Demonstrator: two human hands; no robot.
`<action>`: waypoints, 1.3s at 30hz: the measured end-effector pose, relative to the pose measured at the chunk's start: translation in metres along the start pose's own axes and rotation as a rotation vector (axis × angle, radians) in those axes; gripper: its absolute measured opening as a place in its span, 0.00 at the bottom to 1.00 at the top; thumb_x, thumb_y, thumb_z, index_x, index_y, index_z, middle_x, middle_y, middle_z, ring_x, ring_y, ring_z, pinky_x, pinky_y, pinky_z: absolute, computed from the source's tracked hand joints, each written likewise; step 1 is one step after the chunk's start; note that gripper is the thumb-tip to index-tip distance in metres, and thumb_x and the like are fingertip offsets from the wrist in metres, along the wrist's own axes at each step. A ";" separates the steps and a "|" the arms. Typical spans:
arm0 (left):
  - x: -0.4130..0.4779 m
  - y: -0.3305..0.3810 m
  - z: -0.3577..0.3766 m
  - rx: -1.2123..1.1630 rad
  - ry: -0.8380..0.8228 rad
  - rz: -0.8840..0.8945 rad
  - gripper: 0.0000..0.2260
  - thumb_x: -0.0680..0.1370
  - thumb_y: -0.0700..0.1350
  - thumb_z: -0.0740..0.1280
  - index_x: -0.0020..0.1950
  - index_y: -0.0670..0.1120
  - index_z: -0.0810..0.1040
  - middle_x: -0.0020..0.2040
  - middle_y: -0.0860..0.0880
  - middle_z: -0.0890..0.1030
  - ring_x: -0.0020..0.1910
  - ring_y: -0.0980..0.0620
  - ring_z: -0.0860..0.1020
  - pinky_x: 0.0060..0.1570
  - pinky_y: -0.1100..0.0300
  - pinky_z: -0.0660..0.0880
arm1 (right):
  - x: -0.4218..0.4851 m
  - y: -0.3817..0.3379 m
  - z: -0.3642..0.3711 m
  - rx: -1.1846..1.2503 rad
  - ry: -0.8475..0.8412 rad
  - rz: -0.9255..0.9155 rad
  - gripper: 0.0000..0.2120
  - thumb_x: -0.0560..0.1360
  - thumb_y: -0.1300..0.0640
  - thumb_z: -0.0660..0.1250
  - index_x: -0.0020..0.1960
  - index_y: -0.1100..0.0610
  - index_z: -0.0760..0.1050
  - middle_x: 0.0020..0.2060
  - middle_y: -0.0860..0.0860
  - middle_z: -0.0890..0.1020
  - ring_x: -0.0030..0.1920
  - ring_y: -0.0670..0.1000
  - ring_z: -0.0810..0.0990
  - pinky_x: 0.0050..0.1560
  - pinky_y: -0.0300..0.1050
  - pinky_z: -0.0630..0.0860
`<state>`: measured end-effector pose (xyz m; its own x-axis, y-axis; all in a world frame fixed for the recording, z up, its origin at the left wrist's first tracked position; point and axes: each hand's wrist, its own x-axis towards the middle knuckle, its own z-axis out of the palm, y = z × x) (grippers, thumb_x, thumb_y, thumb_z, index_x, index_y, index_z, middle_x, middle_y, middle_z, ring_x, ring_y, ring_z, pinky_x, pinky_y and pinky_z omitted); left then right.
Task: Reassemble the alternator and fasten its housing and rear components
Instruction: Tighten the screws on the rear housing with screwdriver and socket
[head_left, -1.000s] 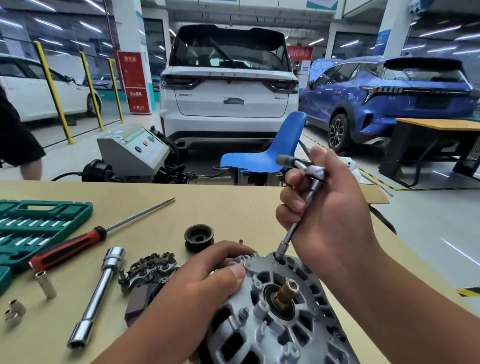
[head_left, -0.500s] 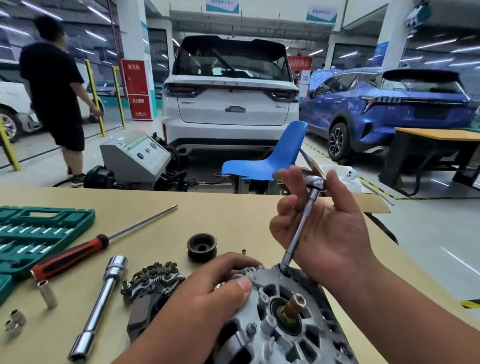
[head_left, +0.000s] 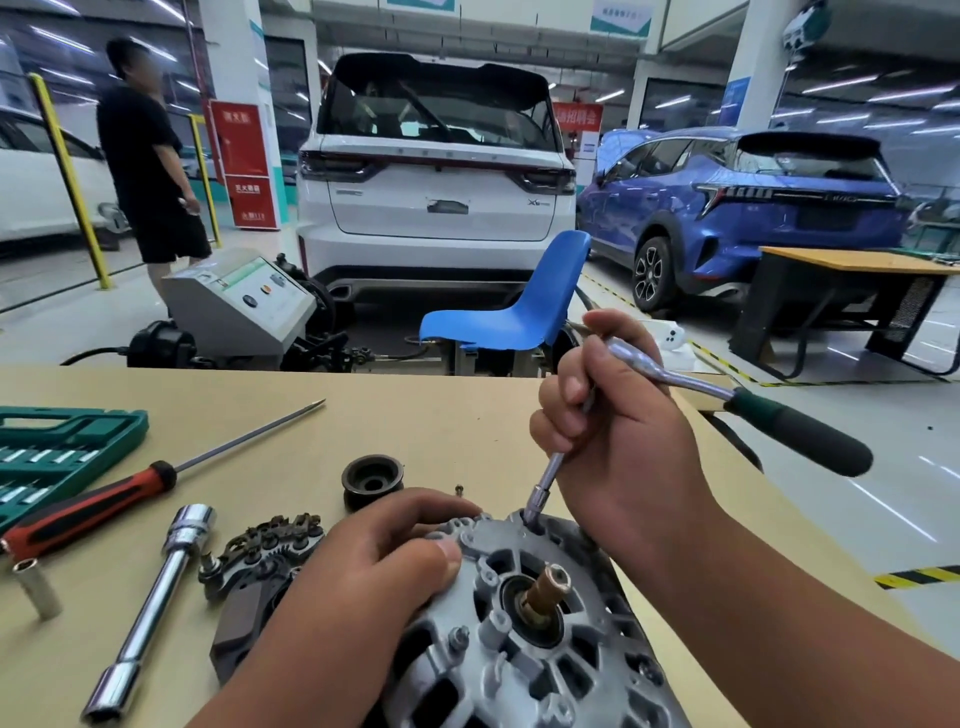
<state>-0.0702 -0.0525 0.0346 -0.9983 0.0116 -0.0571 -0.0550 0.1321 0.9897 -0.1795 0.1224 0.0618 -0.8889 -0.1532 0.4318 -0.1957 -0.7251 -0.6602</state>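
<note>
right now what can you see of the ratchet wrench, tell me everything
The ratchet wrench has a shiny chrome head and shank and a dark green grip that points out to the right, untouched. A slim chrome extension slants down from its head to a small socket seated at the upper rim of the grey alternator housing. The right hand curls round the head and upper extension.
</note>
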 end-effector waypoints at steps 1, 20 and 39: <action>0.000 0.000 0.000 -0.003 0.022 -0.005 0.26 0.57 0.58 0.69 0.54 0.59 0.88 0.49 0.48 0.89 0.47 0.44 0.89 0.56 0.38 0.83 | -0.002 0.001 0.001 -0.078 -0.041 -0.049 0.08 0.79 0.64 0.66 0.52 0.52 0.77 0.31 0.54 0.71 0.28 0.51 0.66 0.29 0.43 0.66; 0.009 -0.010 -0.008 -0.257 0.106 0.047 0.15 0.64 0.45 0.71 0.49 0.48 0.88 0.51 0.32 0.86 0.49 0.27 0.85 0.45 0.42 0.83 | 0.001 -0.062 0.016 -1.608 -0.424 -0.360 0.07 0.77 0.64 0.67 0.46 0.52 0.78 0.41 0.40 0.78 0.45 0.34 0.77 0.48 0.28 0.69; 0.031 -0.021 -0.024 -0.044 -0.041 0.169 0.14 0.72 0.53 0.70 0.54 0.51 0.88 0.51 0.43 0.89 0.48 0.44 0.89 0.47 0.52 0.84 | 0.003 -0.127 0.000 -1.304 -0.994 0.400 0.26 0.71 0.30 0.74 0.64 0.41 0.84 0.57 0.58 0.86 0.59 0.69 0.83 0.56 0.73 0.79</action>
<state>-0.1005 -0.0783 0.0152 -0.9919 0.0707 0.1057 0.1113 0.0813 0.9905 -0.1570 0.2140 0.1470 -0.4767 -0.8789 -0.0198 -0.6777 0.3817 -0.6285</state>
